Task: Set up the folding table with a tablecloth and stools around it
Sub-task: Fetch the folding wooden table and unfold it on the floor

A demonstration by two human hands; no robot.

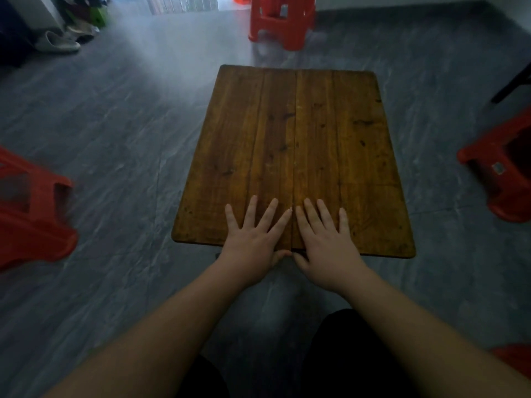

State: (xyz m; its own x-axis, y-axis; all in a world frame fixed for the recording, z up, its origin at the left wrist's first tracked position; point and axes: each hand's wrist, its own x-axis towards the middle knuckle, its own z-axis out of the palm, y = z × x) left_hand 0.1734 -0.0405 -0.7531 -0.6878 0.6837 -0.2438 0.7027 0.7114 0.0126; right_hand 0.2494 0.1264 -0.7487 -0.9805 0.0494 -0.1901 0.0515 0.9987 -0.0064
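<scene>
Grey, marble-veined floor [115,124]. At centre, the table [316,139]: a rectangular top of brown, knotted planks with rounded corners and one seam down the middle. Red moulded-plastic stools stand apart from it: left stool [28,208], far stool [280,23], right stool [500,170]. Left hand [253,242] and right hand [327,242] lie palm-down at the near edge, either side of the seam. Fingers [270,212] are straight and spread, flat on the wood, gripping nothing.

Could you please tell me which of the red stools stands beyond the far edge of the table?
The far stool, opposite the person across the table; the left stool and the right stool stand off its sides.
</scene>
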